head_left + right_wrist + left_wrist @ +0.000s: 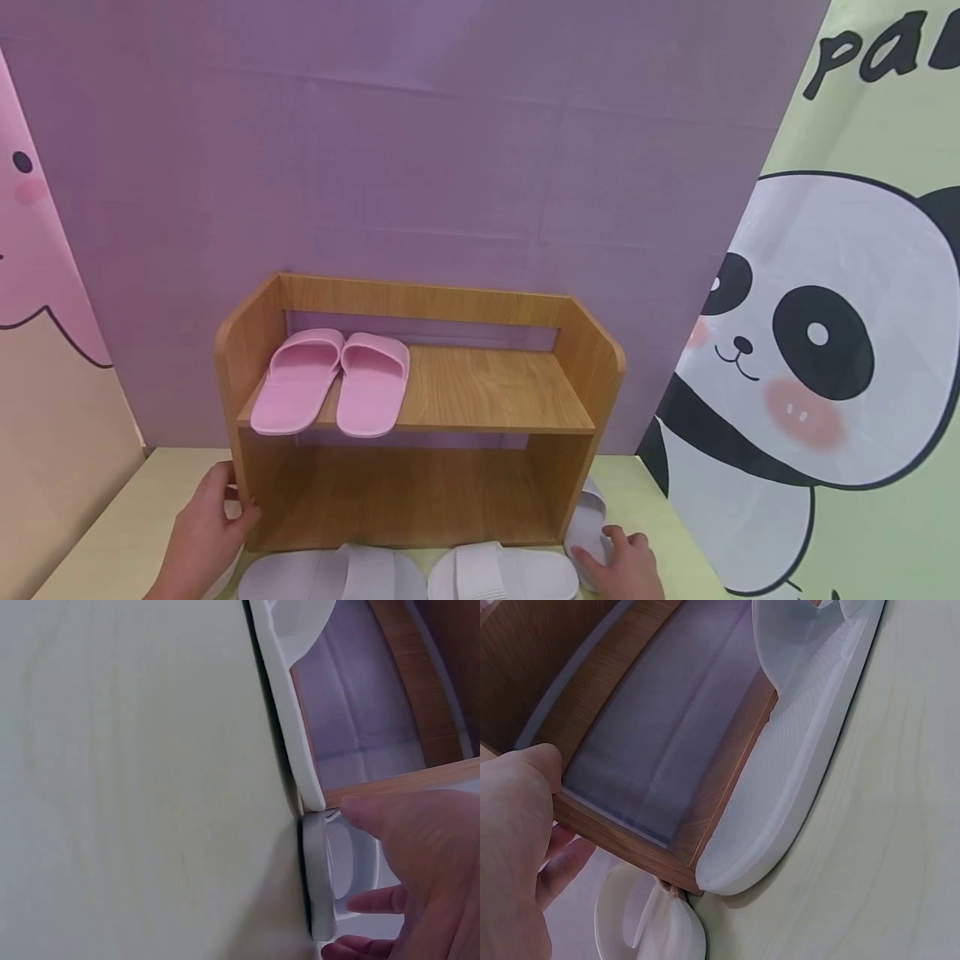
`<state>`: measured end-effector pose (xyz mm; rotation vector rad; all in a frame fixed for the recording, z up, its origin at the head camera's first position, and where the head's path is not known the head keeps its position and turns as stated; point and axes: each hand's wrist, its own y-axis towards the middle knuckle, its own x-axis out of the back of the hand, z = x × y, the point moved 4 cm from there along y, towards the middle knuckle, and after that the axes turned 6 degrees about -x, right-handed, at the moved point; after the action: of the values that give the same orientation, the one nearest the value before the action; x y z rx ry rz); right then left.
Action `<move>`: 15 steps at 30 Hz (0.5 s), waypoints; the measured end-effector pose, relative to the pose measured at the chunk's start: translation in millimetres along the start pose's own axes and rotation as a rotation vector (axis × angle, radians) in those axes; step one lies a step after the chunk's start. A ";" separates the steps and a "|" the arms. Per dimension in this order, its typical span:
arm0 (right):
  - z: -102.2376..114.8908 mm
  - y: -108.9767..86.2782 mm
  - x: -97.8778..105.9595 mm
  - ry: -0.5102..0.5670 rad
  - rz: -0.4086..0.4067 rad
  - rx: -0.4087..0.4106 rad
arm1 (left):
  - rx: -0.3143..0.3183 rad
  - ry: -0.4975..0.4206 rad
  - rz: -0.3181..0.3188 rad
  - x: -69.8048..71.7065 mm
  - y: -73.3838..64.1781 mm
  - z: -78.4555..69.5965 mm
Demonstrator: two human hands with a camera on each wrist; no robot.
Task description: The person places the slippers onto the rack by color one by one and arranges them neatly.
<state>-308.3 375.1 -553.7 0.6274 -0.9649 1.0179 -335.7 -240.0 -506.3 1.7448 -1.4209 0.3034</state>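
Nearest, the left hand (201,533) grips the lower left edge of the rack (577,467), thumb round its front corner. The right hand (622,562) lies on a grey slipper (588,521) by the rack's right foot; whether its fingers pinch it is hard to tell. Between the hands, two pale slippers (416,573) lie before the rack. Beyond, the wooden two-tier rack carries pink slippers (330,382) on its upper shelf, above the left hand.

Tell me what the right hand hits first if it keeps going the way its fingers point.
The right hand points up and left, with its fingers already on a grey slipper beside the shelf. Pushing on, it would probably press that slipper into the shelf's right side panel, though depth is hard to judge.
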 end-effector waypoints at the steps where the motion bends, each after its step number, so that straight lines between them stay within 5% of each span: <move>1: -0.5 1.2 -2.2 -0.007 0.011 -0.013 | -0.003 0.000 -0.002 -0.1 0.0 0.3; 15: 7.4 4.5 -11.2 -0.093 0.025 -0.067 | 0.005 -0.004 0.018 2.1 0.6 -2.4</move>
<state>-317.3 366.3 -560.3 0.6124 -1.0862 0.9819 -334.8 -239.7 -503.2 1.7383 -1.4404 0.3130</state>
